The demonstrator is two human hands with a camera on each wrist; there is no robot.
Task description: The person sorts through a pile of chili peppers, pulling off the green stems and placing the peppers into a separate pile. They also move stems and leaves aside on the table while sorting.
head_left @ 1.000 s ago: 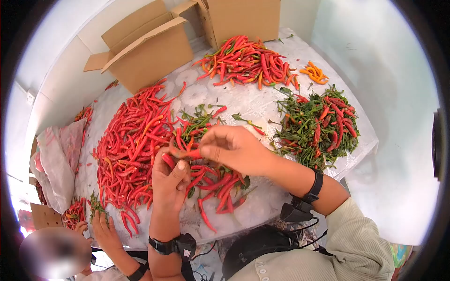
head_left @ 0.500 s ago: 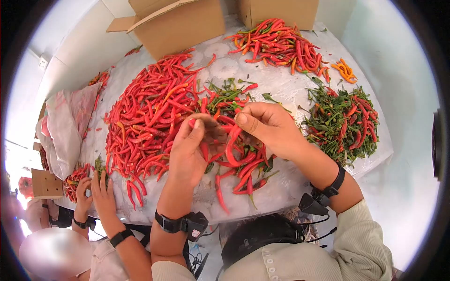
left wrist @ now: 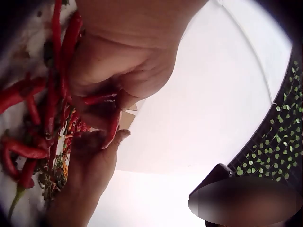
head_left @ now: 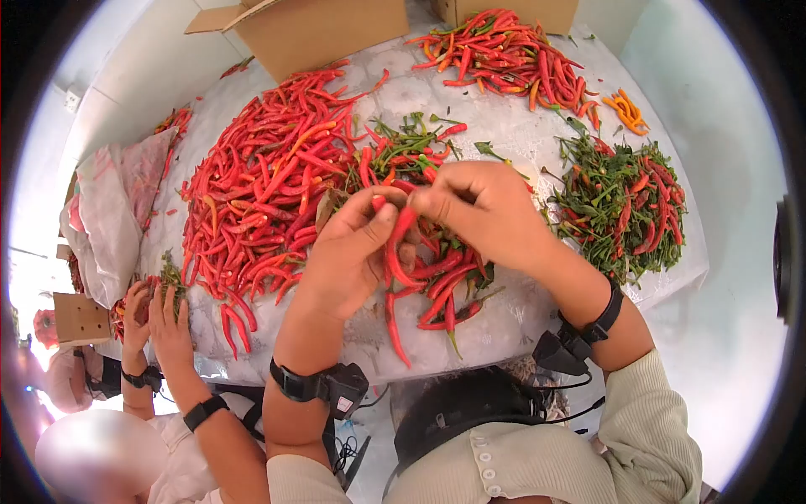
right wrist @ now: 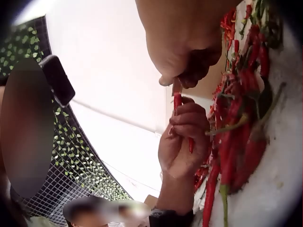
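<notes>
Chilli pepper, red and curved (head_left: 395, 244), lies between your two hands, above the loose chillies (head_left: 393, 329) on the pale tablecloth (head_left: 537, 328). Your right hand (head_left: 495, 220) is the nearer one to its upper end: thumb and forefinger pinch it there, coming in from the right. From that pinch the long axis drops back towards your body, bowing a little towards your left hand (head_left: 332, 260), so the hollow of the curve faces right and the lower end hangs below the right fingertips.

Your left hand sits just beside it, on the outer side of the bow, with thumb and fingers curled round a second red chilli (head_left: 379, 202); only that one's blunt end shows from above. Whether the left fingers also bear on the curved chilli is hard to say (the fingers and both chillies overlap in every view). From the right wrist, your left fingers are seen wrapped round red chilli, one end pointing up at your right fingertips. You cannot see clearly whether a stem remains at the pinched end.

The big heap of red chillies (head_left: 252, 197) lies beyond and left of your left hand; the leafy green pile (head_left: 617, 206) is off to your right, well apart from both hands.
</notes>
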